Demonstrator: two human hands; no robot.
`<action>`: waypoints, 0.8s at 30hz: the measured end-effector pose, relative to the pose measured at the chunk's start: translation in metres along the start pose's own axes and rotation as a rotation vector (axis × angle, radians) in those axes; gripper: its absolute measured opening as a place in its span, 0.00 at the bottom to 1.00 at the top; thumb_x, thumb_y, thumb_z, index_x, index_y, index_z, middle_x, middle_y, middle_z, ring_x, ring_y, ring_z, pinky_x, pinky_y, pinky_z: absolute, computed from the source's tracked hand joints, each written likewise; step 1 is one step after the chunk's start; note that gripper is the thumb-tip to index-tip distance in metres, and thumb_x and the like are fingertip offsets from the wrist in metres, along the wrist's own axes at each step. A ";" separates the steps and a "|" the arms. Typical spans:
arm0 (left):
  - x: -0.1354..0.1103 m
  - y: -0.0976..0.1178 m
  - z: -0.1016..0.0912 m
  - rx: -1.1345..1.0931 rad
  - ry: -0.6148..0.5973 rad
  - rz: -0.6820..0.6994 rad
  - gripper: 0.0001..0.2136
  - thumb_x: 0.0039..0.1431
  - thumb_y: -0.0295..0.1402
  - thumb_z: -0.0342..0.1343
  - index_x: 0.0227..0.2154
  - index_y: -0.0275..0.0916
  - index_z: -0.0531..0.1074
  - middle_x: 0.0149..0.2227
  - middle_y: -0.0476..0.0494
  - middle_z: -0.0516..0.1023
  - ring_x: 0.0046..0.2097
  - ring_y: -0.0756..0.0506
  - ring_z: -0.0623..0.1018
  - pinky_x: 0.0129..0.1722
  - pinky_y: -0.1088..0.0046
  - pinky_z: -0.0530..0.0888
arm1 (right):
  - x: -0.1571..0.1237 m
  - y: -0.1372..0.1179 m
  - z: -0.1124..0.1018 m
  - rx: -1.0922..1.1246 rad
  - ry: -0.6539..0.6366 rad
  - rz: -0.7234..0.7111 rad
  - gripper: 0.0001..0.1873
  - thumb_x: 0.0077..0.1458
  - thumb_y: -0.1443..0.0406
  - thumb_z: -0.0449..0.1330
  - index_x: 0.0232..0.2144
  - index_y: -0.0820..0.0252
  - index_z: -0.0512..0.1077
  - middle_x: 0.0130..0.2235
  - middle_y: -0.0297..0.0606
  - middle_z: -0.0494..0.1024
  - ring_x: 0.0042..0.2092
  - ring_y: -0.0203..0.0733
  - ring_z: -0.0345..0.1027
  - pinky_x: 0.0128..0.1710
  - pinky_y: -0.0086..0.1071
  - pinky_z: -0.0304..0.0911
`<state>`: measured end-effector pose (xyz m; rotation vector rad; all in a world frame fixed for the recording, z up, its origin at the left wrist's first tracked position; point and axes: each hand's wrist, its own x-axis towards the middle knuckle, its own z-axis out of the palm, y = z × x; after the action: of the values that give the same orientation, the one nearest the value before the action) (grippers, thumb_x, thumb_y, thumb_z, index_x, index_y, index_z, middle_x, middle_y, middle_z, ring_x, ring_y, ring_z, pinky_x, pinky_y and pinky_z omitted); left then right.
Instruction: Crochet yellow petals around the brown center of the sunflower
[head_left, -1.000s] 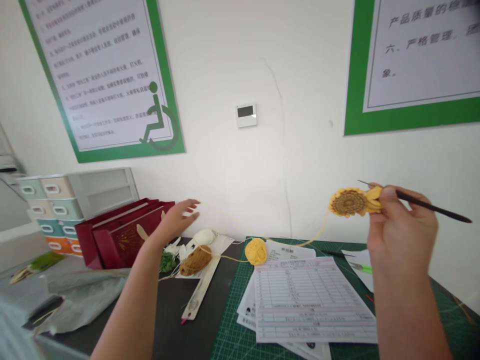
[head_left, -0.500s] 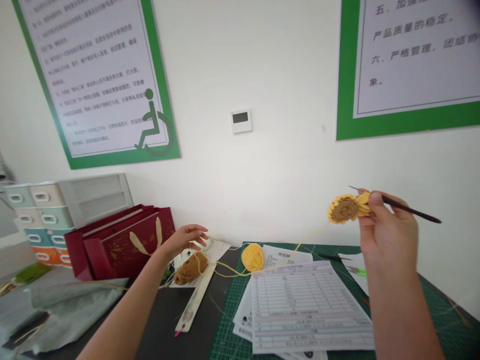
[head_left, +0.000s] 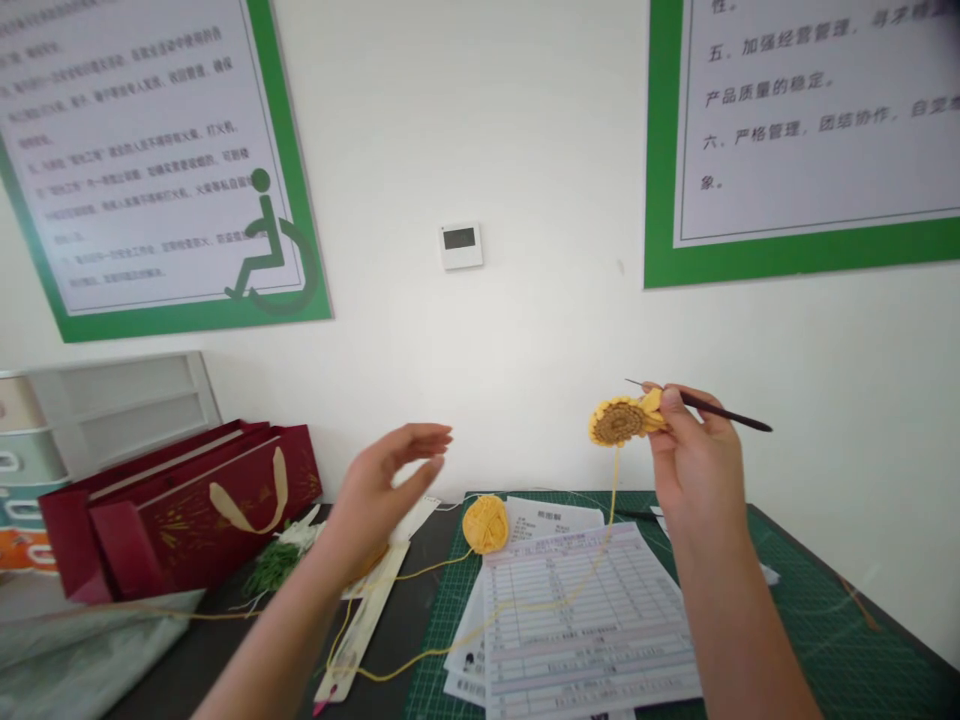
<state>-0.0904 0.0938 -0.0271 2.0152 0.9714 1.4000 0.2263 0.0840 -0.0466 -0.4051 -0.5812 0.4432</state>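
My right hand (head_left: 691, 445) is closed on a crochet hook (head_left: 724, 410) with a dark handle and a crocheted sunflower (head_left: 617, 422), brown in the middle with yellow petals. From the flower a yellow strand (head_left: 613, 490) hangs down over the papers and loops leftward across the desk. My left hand (head_left: 394, 485) is raised with nothing in it, thumb and fingers apart. Below and to its right, a yellow yarn ball (head_left: 486, 524) sits on the green mat. Brown yarn (head_left: 369, 570) lies mostly hidden behind my left wrist.
Printed sheets (head_left: 577, 630) lie on the green cutting mat (head_left: 810, 610). A pale ruler-like strip (head_left: 367, 625) is left of them. Further left are a dark red gift bag (head_left: 187, 510), green yarn (head_left: 274, 568), grey cloth (head_left: 90, 645) and drawers (head_left: 30, 455). A wall rises behind.
The view has turned slightly right. My left hand has risen and moved right, away from the brown yarn. My right hand has moved inward with the flower and hook; the yellow strand hangs slacker.
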 end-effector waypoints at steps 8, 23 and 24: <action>0.006 0.020 0.117 -0.435 -0.110 0.097 0.21 0.56 0.27 0.63 0.54 0.40 0.74 0.52 0.36 0.81 0.54 0.39 0.80 0.58 0.57 0.75 | -0.033 -0.005 0.023 0.034 -0.182 0.169 0.17 0.46 0.57 0.77 0.32 0.56 0.76 0.35 0.36 0.84 0.40 0.41 0.78 0.46 0.41 0.70; 0.018 0.037 0.098 -0.582 -0.149 0.002 0.04 0.52 0.29 0.70 0.28 0.36 0.81 0.28 0.46 0.81 0.32 0.47 0.77 0.36 0.72 0.73 | -0.057 -0.018 0.038 0.039 -0.293 0.278 0.18 0.44 0.56 0.78 0.31 0.55 0.76 0.33 0.34 0.84 0.35 0.38 0.76 0.38 0.33 0.69; 0.018 0.040 0.098 -0.597 -0.151 0.000 0.05 0.54 0.31 0.71 0.29 0.36 0.81 0.29 0.46 0.81 0.32 0.47 0.77 0.35 0.72 0.73 | -0.057 -0.020 0.038 0.039 -0.303 0.289 0.17 0.44 0.56 0.78 0.31 0.55 0.77 0.33 0.34 0.84 0.35 0.38 0.75 0.38 0.32 0.69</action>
<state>0.0164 0.0828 -0.0220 1.6341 0.4161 1.3161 0.1666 0.0475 -0.0327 -0.3890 -0.8099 0.8004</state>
